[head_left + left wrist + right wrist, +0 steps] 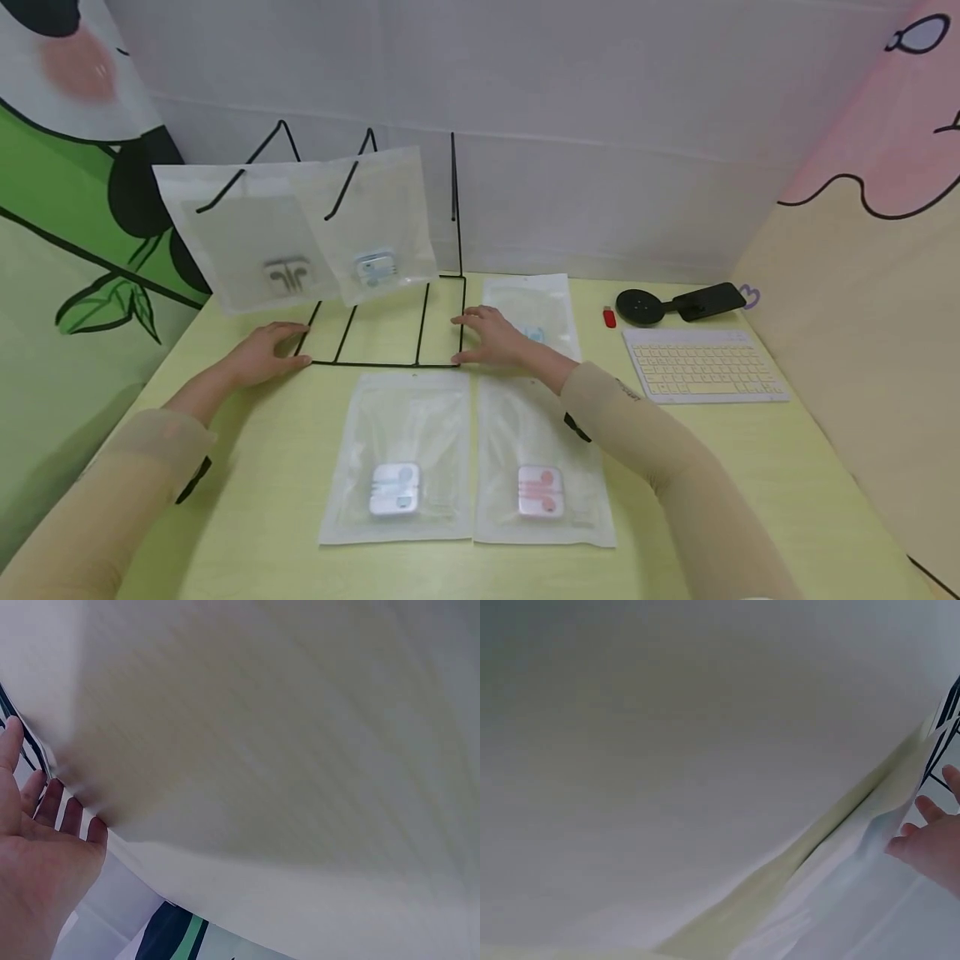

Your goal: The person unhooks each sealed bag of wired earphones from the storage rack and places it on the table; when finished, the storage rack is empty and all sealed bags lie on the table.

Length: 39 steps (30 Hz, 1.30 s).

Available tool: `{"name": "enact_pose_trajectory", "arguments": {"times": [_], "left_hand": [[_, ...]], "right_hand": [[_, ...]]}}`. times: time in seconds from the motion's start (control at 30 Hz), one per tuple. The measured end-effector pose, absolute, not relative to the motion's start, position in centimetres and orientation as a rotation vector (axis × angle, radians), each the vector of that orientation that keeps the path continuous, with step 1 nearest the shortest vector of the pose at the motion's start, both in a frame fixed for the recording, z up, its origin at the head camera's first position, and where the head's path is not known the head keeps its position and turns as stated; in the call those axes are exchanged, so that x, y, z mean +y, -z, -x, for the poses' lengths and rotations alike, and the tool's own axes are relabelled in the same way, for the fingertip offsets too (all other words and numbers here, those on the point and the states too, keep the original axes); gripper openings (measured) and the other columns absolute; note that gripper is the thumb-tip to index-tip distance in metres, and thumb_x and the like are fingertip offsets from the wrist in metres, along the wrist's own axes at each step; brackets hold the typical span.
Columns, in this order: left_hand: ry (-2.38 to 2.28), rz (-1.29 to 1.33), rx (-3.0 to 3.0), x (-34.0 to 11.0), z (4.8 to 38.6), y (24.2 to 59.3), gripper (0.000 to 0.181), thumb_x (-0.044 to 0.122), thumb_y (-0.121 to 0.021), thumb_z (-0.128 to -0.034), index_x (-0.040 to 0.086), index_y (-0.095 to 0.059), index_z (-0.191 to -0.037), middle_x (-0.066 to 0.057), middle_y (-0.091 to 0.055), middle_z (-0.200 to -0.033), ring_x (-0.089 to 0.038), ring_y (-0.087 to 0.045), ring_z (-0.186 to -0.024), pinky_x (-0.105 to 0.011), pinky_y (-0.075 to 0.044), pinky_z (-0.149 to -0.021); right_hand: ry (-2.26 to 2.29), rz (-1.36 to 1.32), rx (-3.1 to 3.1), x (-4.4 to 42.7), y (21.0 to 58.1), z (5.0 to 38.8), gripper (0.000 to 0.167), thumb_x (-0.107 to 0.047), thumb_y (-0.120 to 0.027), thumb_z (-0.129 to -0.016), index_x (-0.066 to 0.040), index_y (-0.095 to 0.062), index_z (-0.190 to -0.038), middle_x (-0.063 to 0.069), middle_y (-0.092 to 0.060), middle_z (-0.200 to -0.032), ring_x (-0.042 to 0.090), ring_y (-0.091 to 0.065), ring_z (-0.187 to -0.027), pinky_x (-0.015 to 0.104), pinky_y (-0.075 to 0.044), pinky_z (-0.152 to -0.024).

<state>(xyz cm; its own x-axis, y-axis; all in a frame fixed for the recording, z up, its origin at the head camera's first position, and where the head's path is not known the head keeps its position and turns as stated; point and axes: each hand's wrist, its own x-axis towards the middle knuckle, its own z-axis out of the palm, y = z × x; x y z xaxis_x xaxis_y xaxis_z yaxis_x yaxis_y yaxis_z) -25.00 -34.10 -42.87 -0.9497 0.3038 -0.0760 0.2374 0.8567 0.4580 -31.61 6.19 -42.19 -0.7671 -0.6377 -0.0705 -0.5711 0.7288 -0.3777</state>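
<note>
A black wire display rack (375, 364) stands on the table with its hooks leaning up toward the back. My left hand (262, 357) is at the left front corner of its base, fingertips touching the wire. On the opposite side, my right hand (495, 337) has its fingertips at the right base bar. In both wrist views, the left fingers (51, 796) and right fingers (930, 810) look loosely extended. Two frosted zip bags hang from the hooks: one bag (225, 237) contains dark-looking earphones, the other bag (390, 200) a white case with light-blue earphones.
In front of the rack lie a bag with pale-blue earphones (408, 417) and a bag with pink earphones (517, 433). Another bag (525, 287) lies partly behind my right hand. A white keyboard (705, 364), red USB stick (609, 317) and black stand-like device (640, 307) are at right.
</note>
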Motion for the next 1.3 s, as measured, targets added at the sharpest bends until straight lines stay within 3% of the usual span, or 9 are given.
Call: {"name": "enact_pose_trajectory", "arguments": {"times": [0.23,0.93,1.13,1.3], "left_hand": [[-0.692,-0.408,2.88,-33.9,24.8,42.6,0.07,0.036,-0.06,-0.0927,-0.005,-0.033,-0.142,-0.034,-0.028,-0.143,-0.053,-0.024,-0.131,-0.066,-0.023,-0.104],[-0.658,-0.422,2.856,-32.7,25.2,41.1,0.081,0.039,-0.06,-0.092,-0.007,-0.022,-0.146,-0.036,-0.023,-0.146,-0.053,-0.022,-0.132,-0.063,-0.022,-0.106],[-0.682,-0.467,2.948,-31.0,25.1,39.3,0.082,0.038,-0.064,-0.0892,-0.001,-0.023,-0.148,-0.031,-0.025,-0.148,-0.05,-0.023,-0.134,-0.063,-0.024,-0.106],[-0.778,-0.404,3.004,-29.3,24.5,37.1,0.088,0.047,-0.064,-0.0872,0.011,-0.016,-0.152,-0.025,-0.022,-0.152,-0.048,-0.02,-0.137,-0.065,-0.021,-0.106]], "right_hand": [[0.376,0.998,2.729,6.3,43.1,32.3,0.073,-0.055,-0.064,-0.083,-0.019,-0.042,-0.143,0.011,-0.031,-0.151,0.034,-0.016,-0.143,0.046,-0.012,-0.118],[0.31,0.966,2.721,6.1,42.8,31.9,0.072,-0.058,-0.061,-0.084,-0.021,-0.042,-0.143,0.008,-0.03,-0.153,0.034,-0.013,-0.144,0.048,-0.011,-0.118],[0.302,0.959,2.72,6.1,42.8,31.9,0.073,-0.059,-0.06,-0.084,-0.021,-0.041,-0.144,0.007,-0.029,-0.153,0.033,-0.013,-0.144,0.048,-0.011,-0.118],[0.297,0.976,2.72,6.1,42.7,31.9,0.072,-0.057,-0.06,-0.085,-0.02,-0.04,-0.144,0.008,-0.029,-0.153,0.034,-0.013,-0.144,0.049,-0.011,-0.117]]}}
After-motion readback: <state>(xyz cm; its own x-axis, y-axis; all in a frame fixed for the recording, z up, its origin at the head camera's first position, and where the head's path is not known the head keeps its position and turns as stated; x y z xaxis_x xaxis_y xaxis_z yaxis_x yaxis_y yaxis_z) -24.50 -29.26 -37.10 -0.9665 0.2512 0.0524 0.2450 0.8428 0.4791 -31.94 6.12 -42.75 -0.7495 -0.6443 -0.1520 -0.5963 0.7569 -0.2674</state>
